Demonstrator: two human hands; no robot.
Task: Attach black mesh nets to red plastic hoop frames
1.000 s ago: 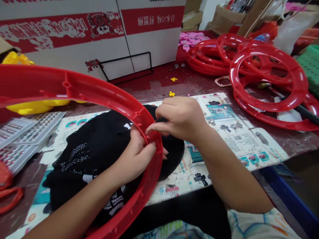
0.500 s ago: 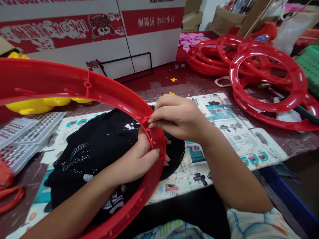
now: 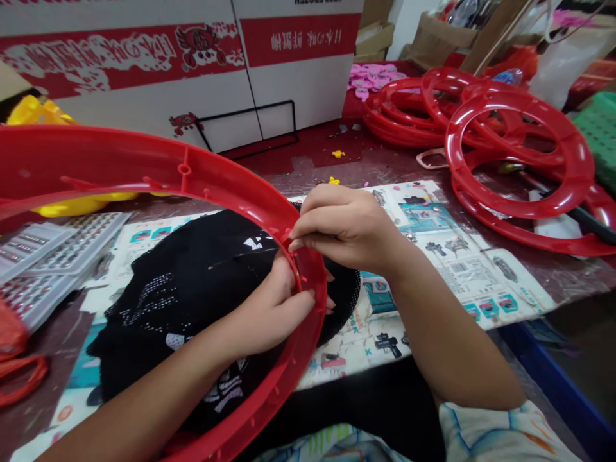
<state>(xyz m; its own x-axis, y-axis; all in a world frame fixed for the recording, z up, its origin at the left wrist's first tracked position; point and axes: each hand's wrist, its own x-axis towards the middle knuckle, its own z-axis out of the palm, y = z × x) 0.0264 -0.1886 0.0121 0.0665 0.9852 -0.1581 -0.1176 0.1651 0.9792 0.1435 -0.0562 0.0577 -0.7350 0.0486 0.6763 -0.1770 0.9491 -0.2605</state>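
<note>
A large red plastic ring (image 3: 240, 187) is held up on a slant, its hollow channel with small pegs facing me. My left hand (image 3: 282, 301) is closed around its right-hand part, thumb in the channel and fingers behind. Just above, my right hand (image 3: 332, 228) pinches at the channel, fingertips against the ring near a small peg. Whatever lies between those fingertips is too small or hidden to name. Beneath the ring, a black cloth with white patterns (image 3: 187, 256) lies on a printed cardboard sheet (image 3: 462, 276).
Several similar red rings (image 3: 520, 102) are piled at the back right, near a green basket (image 3: 597, 138). A big white-and-red carton (image 3: 298, 83) stands behind a black wire frame (image 3: 248, 112). To the left are clear compartment trays (image 3: 81, 240) and red-handled scissors (image 3: 24, 378).
The ring has shifted slightly to the right, and its far left part sits a little lower. My left hand moves with it; my right hand stays pinched at the channel.
</note>
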